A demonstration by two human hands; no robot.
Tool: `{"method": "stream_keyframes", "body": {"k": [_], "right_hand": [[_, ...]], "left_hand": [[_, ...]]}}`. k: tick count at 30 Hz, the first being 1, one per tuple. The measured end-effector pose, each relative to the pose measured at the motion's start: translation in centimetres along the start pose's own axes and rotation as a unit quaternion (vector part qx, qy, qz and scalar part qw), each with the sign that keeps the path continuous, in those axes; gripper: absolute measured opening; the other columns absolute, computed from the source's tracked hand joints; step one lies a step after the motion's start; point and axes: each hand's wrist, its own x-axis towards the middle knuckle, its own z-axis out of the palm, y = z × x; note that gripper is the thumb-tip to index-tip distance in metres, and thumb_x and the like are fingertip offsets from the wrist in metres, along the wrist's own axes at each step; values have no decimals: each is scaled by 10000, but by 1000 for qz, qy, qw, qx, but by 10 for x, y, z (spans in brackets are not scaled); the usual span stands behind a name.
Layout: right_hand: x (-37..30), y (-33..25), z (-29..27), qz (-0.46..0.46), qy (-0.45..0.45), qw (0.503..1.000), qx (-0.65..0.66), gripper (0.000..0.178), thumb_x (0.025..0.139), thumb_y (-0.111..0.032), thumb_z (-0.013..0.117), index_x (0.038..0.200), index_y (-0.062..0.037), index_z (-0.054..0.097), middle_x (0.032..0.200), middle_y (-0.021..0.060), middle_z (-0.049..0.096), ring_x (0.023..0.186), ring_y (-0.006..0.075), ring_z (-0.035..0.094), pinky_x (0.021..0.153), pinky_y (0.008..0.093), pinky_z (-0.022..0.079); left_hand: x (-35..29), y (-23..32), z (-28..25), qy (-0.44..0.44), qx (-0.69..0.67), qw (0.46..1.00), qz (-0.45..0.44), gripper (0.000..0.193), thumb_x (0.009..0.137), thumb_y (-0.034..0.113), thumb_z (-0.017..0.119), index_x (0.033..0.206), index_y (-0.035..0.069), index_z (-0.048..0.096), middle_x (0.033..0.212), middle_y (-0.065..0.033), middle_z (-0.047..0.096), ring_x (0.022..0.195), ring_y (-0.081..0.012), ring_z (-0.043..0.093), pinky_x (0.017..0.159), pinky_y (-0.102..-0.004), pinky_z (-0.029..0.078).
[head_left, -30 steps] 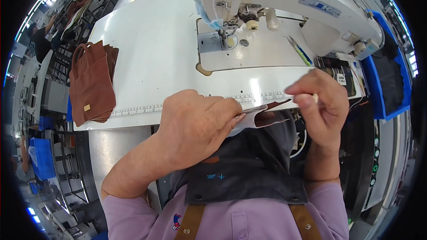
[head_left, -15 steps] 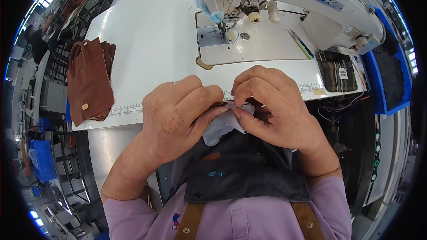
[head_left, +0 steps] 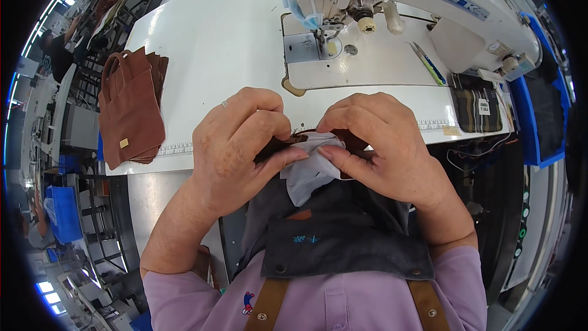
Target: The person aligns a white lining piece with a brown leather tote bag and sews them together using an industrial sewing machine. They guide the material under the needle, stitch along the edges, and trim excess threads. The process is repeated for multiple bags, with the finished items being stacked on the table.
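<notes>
Between my two hands is a piece of thin white cloth (head_left: 309, 175) with a dark brown edge along its top, held over the front edge of the table. My left hand (head_left: 236, 147) pinches its left end between thumb and bent fingers. On the other end, my right hand (head_left: 386, 147) is closed the same way, its thumb on the white cloth and brown material showing behind. The cloth hangs down in loose folds over my dark apron (head_left: 349, 251). My curled fingers hide much of the brown part.
A white sewing machine (head_left: 465, 6) stands beyond my hands. A stack of brown bag-shaped leather pieces (head_left: 131, 113) lies at the left. Tweezers (head_left: 429, 64) rest on the machine bed, right of the needle. A striped dark pouch (head_left: 474, 101) and blue bin (head_left: 539, 98) are at the right.
The white cloth hangs lower and shows more of itself. My left hand has shifted slightly left and up, its fingers a little further from the right hand's. Both hands keep their hold.
</notes>
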Motion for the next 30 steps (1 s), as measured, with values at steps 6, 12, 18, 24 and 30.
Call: {"method": "stream_keyframes", "body": {"k": [6, 12, 18, 24, 30], "right_hand": [[1, 2, 3, -25, -5, 999, -19, 232, 822, -176, 763, 1008, -107, 644, 923, 27, 654, 749, 235, 633, 671, 371, 461], [2, 0, 5, -18, -11, 999, -24, 215, 838, -186, 751, 995, -101, 630, 922, 34, 651, 748, 242, 635, 673, 378, 468], [4, -2, 0, 28, -51, 998, -5, 230, 837, -196, 752, 1004, -99, 627, 908, 47, 642, 737, 251, 633, 669, 385, 466], [3, 3, 7, -24, -10, 998, -53, 204, 843, -204, 751, 981, -93, 649, 907, 48, 643, 737, 248, 631, 673, 380, 471], [4, 5, 5, -16, -16, 1000, -14, 134, 843, -167, 751, 901, -69, 680, 851, 53, 666, 728, 255, 647, 657, 376, 479]], "left_hand": [[-3, -3, -1, -10, 33, 999, 19, 428, 638, 217, 934, 883, 75, 613, 998, -87, 600, 588, -112, 483, 490, -268, 386], [-1, 0, 0, -2, 48, 999, 3, 348, 633, 200, 921, 839, 88, 664, 1024, -68, 604, 555, -100, 426, 480, -268, 353], [-1, 1, -1, -18, 49, 999, -12, 299, 625, 166, 901, 863, 121, 725, 1038, -45, 610, 550, -110, 394, 488, -275, 335], [1, 1, -5, -36, 53, 998, 0, 293, 649, 156, 899, 835, 85, 684, 1035, -69, 624, 586, -130, 489, 519, -280, 399], [1, -1, -3, -23, 34, 999, -32, 334, 665, 201, 910, 819, 66, 646, 1031, -96, 638, 673, -159, 584, 568, -292, 458]]}}
